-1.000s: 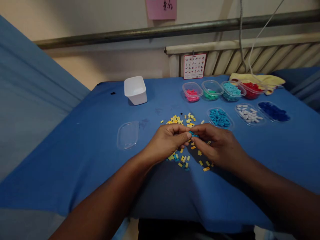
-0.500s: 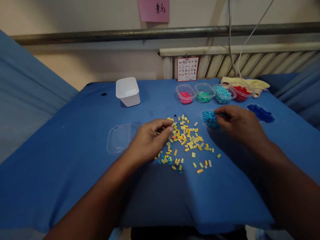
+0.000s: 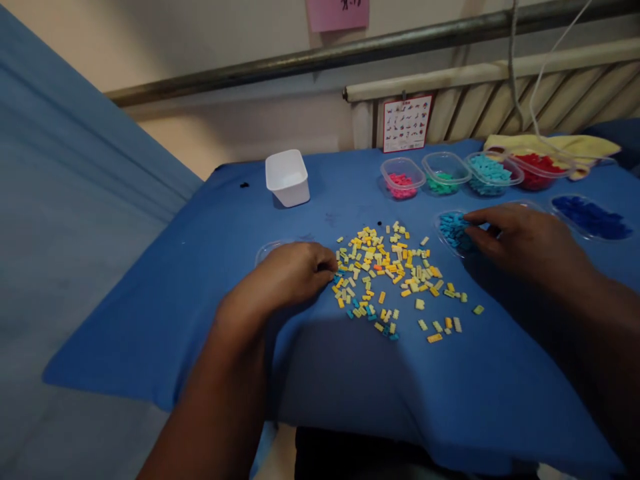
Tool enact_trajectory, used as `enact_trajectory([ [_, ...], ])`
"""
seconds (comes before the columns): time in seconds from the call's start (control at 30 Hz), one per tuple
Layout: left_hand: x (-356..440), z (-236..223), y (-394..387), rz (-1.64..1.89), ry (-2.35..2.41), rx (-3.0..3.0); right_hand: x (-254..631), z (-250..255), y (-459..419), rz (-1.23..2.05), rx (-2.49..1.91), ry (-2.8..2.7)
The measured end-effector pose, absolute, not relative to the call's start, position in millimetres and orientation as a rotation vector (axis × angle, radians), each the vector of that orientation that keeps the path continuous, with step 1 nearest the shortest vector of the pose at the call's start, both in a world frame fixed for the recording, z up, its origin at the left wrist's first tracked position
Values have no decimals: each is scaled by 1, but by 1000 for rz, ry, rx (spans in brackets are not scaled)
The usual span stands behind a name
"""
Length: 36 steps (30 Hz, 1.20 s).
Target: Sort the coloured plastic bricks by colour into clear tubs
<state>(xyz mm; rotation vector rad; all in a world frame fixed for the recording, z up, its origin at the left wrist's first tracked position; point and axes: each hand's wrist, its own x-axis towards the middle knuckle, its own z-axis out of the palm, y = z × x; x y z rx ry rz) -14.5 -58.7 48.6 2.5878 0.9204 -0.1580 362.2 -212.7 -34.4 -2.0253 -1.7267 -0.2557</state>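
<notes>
Small toy building bricks (image 3: pixel 393 267), mostly yellow and cream with a few blue ones, lie in a loose spread on the blue cloth. My left hand (image 3: pixel 297 272) is at the left edge of this spread, thumb and fingers pinched together beside some blue bricks (image 3: pixel 357 309); whether a brick is between the fingertips is hidden. At a clear tub of blue bricks (image 3: pixel 454 230), my right hand (image 3: pixel 527 240) has its thumb and forefinger closed near the rim. What those fingertips hold, if anything, does not show. A clear lid or tray (image 3: pixel 267 249) is partly covered by my left hand.
Along the back stand clear tubs of pink bricks (image 3: pixel 401 187), green bricks (image 3: pixel 443 183), turquoise bricks (image 3: pixel 489 175) and red bricks (image 3: pixel 537 170). Dark blue bricks (image 3: pixel 593 219) sit far right. A white bin (image 3: pixel 287 179) stands back left. A yellow cloth (image 3: pixel 583 148) lies behind the tubs.
The view has tilted and swung left. My left hand has moved from over the bricks to their left edge, reaching down by the blue ones. My right hand stays at the blue brick tub.
</notes>
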Motion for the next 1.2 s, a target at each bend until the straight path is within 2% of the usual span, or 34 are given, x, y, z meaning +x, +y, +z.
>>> enact_trajectory([
  [0.2,-16,35,-60,-116,746,2660,324,-16,-215,-246,-1754,-1845],
  [0.43,-14,33,-64,-134,691,2649,252,-7,-227,243,-1180,-2185],
  [0.53,-14,34,-63,-159,704,2639,232,-16,-229,280,-1042,-2380],
  [0.93,-17,35,-66,-184,813,2718,264,-23,-222,11,-1142,-2448],
  [1.2,-20,37,-63,-225,826,2717,263,-24,-221,22,-1104,-2447],
])
